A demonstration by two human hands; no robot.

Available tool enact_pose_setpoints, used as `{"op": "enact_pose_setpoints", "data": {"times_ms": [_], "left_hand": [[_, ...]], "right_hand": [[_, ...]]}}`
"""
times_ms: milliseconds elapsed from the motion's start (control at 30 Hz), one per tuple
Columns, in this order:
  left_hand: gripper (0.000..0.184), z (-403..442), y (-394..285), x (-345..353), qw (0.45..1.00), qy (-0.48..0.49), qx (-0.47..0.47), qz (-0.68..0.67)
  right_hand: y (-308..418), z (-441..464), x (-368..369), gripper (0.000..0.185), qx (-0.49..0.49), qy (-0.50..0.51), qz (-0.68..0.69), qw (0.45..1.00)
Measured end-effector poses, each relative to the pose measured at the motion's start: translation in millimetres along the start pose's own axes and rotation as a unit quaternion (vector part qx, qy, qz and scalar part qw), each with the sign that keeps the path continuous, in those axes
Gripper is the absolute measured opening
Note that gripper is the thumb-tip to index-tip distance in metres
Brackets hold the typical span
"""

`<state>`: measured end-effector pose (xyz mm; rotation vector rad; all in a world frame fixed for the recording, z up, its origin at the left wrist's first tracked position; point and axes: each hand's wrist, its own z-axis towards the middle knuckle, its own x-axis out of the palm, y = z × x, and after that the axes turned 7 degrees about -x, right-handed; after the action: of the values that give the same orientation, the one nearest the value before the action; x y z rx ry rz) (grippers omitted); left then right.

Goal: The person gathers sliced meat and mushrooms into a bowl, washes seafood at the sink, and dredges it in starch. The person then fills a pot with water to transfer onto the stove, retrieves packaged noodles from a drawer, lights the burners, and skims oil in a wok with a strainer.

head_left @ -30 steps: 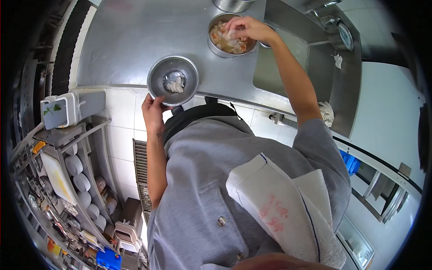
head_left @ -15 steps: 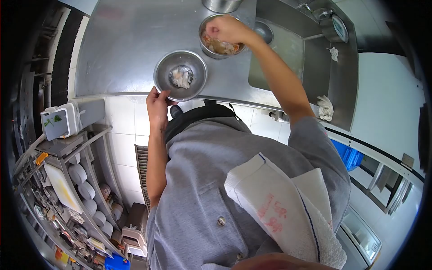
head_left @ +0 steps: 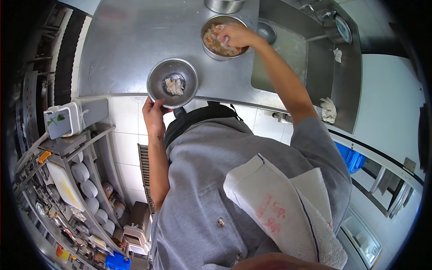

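Note:
My left hand grips the near rim of a steel bowl, thumb over the edge and fingers below. A small heap of pale, whitish food pieces lies in the bottom of this bowl. Over a round steel pot, my right hand reaches in with its fingers drawn together. A whitish bit shows at the fingertips; it looks like a pale food piece. Inside the pot is cloudy liquid with pale and orange pieces.
Behind the pot stands another steel vessel. A sink is to the right, with a small bowl at its edge. Crumpled white cloths lie beyond it. At lower left is a shelf rack with stacked white bowls.
The bowl in my left hand has shifted left and toward my body, over the counter edge. My right hand has moved slightly right and nearer within the pot.

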<state>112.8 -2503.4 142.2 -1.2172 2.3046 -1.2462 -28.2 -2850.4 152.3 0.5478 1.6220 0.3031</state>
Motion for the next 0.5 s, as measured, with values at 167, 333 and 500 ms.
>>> {"op": "enact_pose_setpoints", "data": {"times_ms": [167, 333, 500], "left_hand": [[0.016, -2, -4, 0, 1.000, -0.004, -0.003, 0.001], [0.016, 0, 1, -3, 1.000, -0.018, -0.005, 0.001], [0.016, -2, 3, -5, 1.000, -0.019, 0.000, -0.010]], "right_hand": [[14, 20, 43, 0.025, 0.109, 0.079, -0.054, 0.989], [14, 15, 41, 0.022, 0.122, 0.071, -0.059, 0.988], [-14, 0, 16, 0.016, 0.041, 0.051, 0.137, 0.988]]}}
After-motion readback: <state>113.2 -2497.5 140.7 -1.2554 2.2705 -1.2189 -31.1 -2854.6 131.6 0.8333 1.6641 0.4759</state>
